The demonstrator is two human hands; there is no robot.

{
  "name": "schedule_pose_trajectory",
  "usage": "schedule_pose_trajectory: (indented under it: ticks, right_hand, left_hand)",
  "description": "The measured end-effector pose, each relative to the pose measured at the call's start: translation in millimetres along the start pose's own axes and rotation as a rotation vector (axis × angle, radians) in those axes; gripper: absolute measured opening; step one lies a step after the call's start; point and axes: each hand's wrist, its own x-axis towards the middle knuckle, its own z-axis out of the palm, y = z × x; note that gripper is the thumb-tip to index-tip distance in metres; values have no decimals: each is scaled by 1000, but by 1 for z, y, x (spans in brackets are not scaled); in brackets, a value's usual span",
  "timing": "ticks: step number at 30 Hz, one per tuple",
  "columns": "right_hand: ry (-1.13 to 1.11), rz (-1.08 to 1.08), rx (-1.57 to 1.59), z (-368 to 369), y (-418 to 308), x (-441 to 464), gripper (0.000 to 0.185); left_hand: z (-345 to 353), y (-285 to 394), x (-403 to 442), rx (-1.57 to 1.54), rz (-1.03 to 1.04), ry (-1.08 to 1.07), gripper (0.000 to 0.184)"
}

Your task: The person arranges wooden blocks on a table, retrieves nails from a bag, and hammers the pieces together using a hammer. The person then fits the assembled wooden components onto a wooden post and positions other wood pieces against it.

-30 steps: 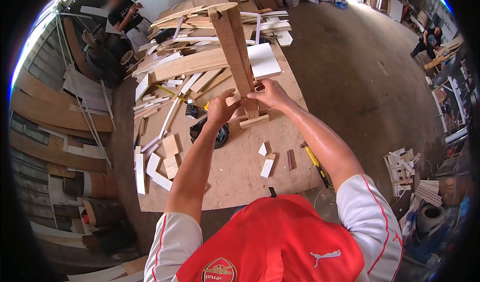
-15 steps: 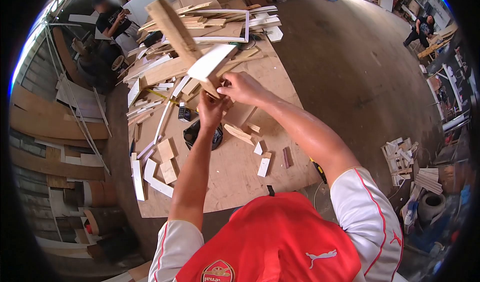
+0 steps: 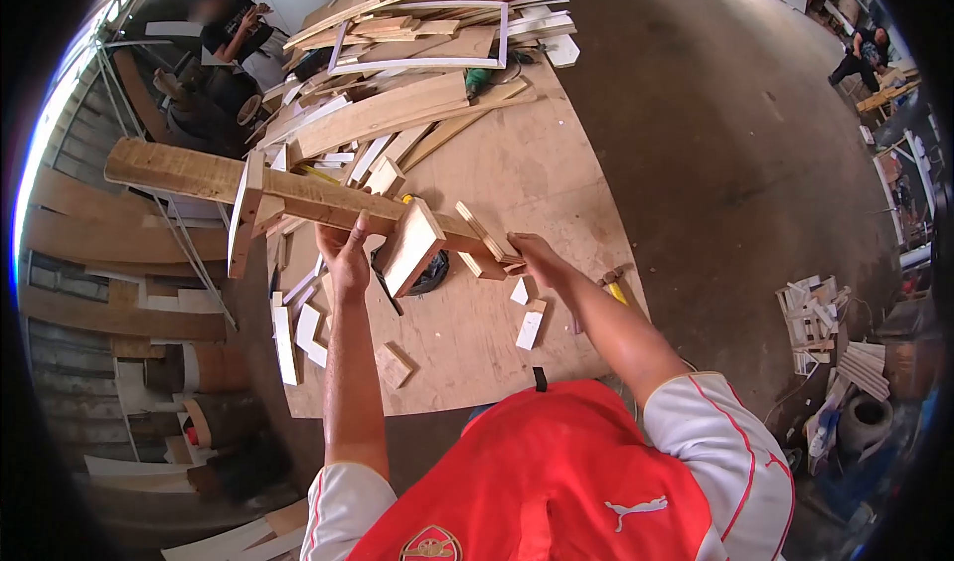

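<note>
A long wooden beam (image 3: 164, 168) with short boards fixed across it stretches sideways above the table. One crosspiece (image 3: 412, 248) stands out near its middle right, and another (image 3: 244, 213) nearer its left end. My left hand (image 3: 345, 256) is closed around the beam between these two crosspieces, thumb on the near side and fingers mostly hidden beneath. At the right end, my right hand (image 3: 537, 261) grips the beam, its fingertips partly hidden behind the wood. Below it on the table lie small offcuts (image 3: 532, 324). A black plastic bag (image 3: 429, 275) shows partly behind the crosspiece.
Planks and a white frame (image 3: 417, 63) are piled on the far part of the plywood table (image 3: 477, 362), beside a green power tool (image 3: 481, 79). A hammer (image 3: 615, 288) lies at the right edge. One person (image 3: 234, 39) stands far left; another (image 3: 863, 59) sits far right.
The beam has swung from pointing up and away to lying crosswise, its far end now at the left. My hands have moved apart along it, the right one rightward and lower.
</note>
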Motion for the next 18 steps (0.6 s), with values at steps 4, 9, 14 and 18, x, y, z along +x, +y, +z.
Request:
schedule_pose_trajectory:
  ticks: [4, 9, 14, 18]
  right_hand:
    - [147, -132, -140, 13, 12, 8, 40]
    - [176, -52, -323, 13, 6, 5, 40]
    - [82, 127, -100, 12, -8, 14, 51]
    - [26, 202, 4, 0, 15, 48, 50]
  left_hand:
    - [4, 7, -9, 19, 25, 63, 65]
    - [1, -8, -18, 3, 19, 83, 70]
    - [9, -16, -20, 18, -6, 47, 75]
    - [13, -24, -18, 71, 8, 25, 75]
